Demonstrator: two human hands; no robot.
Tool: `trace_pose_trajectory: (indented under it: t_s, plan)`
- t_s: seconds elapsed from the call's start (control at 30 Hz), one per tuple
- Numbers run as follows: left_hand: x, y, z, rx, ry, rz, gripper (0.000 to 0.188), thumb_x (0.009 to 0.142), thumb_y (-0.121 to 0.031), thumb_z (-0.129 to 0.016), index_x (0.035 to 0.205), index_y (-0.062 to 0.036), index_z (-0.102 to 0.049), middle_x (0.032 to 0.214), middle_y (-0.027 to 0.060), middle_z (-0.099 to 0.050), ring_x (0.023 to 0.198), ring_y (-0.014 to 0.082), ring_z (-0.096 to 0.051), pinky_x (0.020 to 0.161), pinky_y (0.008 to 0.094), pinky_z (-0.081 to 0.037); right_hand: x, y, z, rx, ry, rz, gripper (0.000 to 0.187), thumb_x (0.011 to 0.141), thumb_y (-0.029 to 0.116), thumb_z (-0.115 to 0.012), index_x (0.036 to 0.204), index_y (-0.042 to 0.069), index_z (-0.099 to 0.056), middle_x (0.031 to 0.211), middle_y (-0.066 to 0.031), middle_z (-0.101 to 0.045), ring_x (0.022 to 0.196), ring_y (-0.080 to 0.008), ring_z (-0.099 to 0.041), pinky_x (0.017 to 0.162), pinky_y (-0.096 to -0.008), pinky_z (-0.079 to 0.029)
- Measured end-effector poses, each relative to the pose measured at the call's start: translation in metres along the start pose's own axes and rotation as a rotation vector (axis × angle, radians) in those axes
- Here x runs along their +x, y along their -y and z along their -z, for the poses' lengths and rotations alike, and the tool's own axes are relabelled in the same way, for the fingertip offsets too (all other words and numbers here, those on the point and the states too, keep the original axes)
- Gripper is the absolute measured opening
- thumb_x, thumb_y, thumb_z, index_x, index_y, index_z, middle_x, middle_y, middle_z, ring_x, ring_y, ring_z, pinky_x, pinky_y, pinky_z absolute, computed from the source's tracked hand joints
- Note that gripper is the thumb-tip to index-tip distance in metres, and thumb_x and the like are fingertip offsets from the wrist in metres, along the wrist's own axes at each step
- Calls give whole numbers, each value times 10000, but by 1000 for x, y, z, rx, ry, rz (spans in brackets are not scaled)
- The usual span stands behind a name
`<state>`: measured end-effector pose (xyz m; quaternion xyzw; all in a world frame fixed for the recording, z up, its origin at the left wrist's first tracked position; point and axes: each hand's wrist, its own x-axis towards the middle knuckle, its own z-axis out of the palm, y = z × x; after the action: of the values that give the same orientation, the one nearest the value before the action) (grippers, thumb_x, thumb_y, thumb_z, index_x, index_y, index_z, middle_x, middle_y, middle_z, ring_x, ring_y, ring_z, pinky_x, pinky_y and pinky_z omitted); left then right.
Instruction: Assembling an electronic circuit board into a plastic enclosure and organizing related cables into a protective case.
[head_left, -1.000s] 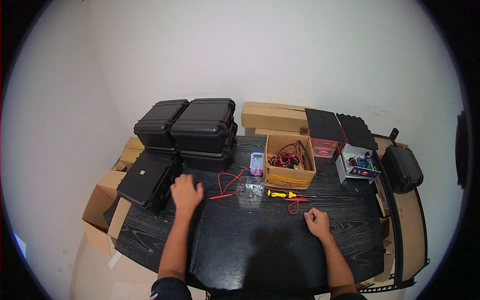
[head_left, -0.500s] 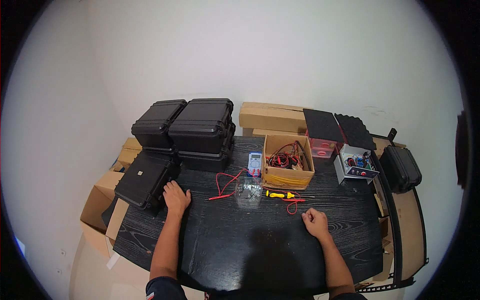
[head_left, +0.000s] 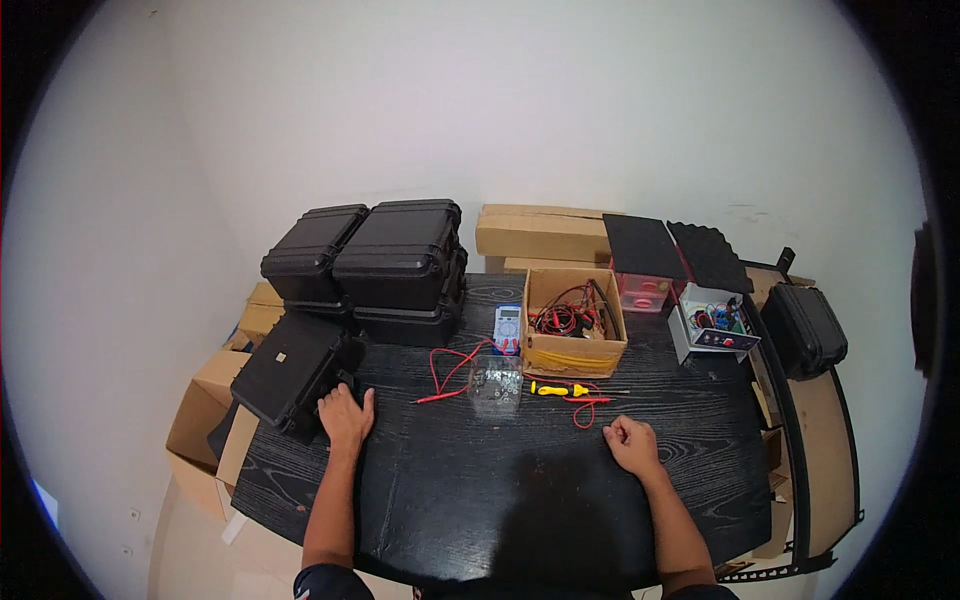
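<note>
My left hand [head_left: 345,418] is at the near right side of a black hard case [head_left: 290,365], its fingers curled at a latch or handle on that side and its thumb held apart. The fingertips are partly hidden against the case. My right hand [head_left: 632,445] rests on the dark table [head_left: 440,490] in a loose fist, with nothing showing in it. Just beyond it lie a red test lead [head_left: 588,412] and a yellow-and-black screwdriver [head_left: 560,389]. A clear container with small metal parts [head_left: 495,385] stands between the hands, in front of a multimeter [head_left: 508,328].
More black cases [head_left: 400,240] are stacked at the back left. An open cardboard box [head_left: 575,360] holds cables. To its right are a red drawer unit [head_left: 642,295] and a white-cased electronic device [head_left: 715,335]. Another black case [head_left: 805,330] sits on the rack at right.
The left black case has shifted slightly toward me and turned, and my left hand has moved nearer with it. My right hand stays in place.
</note>
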<state>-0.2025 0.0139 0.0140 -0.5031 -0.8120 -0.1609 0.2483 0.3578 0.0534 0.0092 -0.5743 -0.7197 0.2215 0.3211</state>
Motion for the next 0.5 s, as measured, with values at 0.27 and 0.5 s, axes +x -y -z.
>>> trace_pose_trajectory:
  t_s: [0.27,0.5]
  plan:
    - [-46,31,49,-104,120,-58,420,997,-420,-614,913,-11,-663,846,190,-720,839,366,-690,844,468,-455,-1,8,3,-7,4,-3,240,917,236,-763,813,43,-664,648,-89,-643,573,-229,-638,579,-374,-495]
    - [-88,55,81,-273,97,-152,430,968,-401,-628,752,-29,-627,734,199,-641,755,410,-618,798,498,-437,-1,1,-2,2,-19,41,234,921,235,-760,820,43,-671,644,-91,-638,567,-231,-634,577,-376,-494]
